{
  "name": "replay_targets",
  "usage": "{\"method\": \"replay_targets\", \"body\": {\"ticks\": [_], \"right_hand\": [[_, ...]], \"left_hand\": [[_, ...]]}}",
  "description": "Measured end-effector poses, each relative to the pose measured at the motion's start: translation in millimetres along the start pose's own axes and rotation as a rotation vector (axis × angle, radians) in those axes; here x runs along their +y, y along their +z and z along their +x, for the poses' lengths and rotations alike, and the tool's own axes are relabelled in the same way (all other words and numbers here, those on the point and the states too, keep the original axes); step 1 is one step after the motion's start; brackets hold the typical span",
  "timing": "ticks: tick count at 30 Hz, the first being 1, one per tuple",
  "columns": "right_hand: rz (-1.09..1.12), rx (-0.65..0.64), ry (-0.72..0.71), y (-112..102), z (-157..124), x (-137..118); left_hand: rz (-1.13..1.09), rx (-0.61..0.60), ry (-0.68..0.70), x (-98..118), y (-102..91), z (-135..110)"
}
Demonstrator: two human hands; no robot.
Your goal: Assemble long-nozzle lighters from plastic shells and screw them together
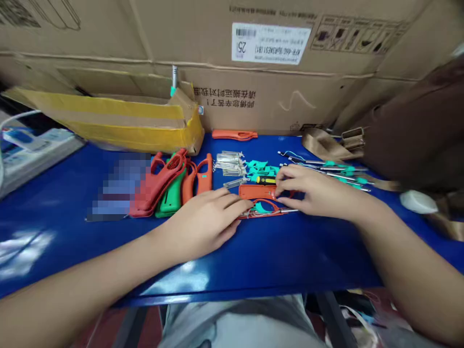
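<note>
Two bare hands reach over a glossy dark-blue tabletop [290, 261] in the head view: the left hand [212, 217] lays its bent fingers on the nine-o'clock end of an orange plastic handle shell [270, 212] containing a teal piece [263, 208], while the right hand [313, 191] curls its fingers at the three-o'clock end of a flat orange plastic cover [250, 192]; whether either grips, I cannot tell. From that shell, near mid-view, the cover and a yellow-and-black tool [266, 180] lie toward twelve, slim metal rods [335, 169] toward two, and clear rectangular plastic pieces [232, 164] toward eleven.
</note>
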State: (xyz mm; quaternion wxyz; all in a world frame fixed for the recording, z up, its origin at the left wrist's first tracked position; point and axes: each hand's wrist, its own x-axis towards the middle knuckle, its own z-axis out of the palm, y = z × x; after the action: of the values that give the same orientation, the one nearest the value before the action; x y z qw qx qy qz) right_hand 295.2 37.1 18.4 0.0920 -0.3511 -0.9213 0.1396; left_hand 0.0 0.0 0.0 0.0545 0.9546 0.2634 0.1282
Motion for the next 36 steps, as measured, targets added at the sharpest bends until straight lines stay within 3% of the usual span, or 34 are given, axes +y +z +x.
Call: {"method": "replay_targets", "body": {"ticks": [10, 15, 20, 24, 32, 36], "right_hand": [[0.015, -0.062, 0.075, -4.8, -5.4, -9.1], [0.082, 0.102, 0.085, -13.2, -4.0, -24.2], [0.298, 0.239, 0.185, -7.4, 0.5, -34.1], [0.409, 0.226, 0.221, 7.2, 6.4, -33.0], [0.173, 0.033, 0.055, 13.9, 6.4, -29.6], [0.117, 0.008, 0.030, 14.9, 6.9, -30.5]], "left_hand": [[-0.016, 0.093, -0.087, -1.8, -8.8, 5.2], [0.053, 0.280, -0.083, -5.5, -11.7, 5.2], [0.178, 0.320, 0.010, -9.5, -16.7, 3.3], [0.162, 0.278, 0.044, -11.1, -23.1, 1.6], [0.001, -0.037, -0.118, -7.8, -29.4, 2.8], [0.002, -0.107, -0.131, -6.0, -26.7, 3.7]]}}
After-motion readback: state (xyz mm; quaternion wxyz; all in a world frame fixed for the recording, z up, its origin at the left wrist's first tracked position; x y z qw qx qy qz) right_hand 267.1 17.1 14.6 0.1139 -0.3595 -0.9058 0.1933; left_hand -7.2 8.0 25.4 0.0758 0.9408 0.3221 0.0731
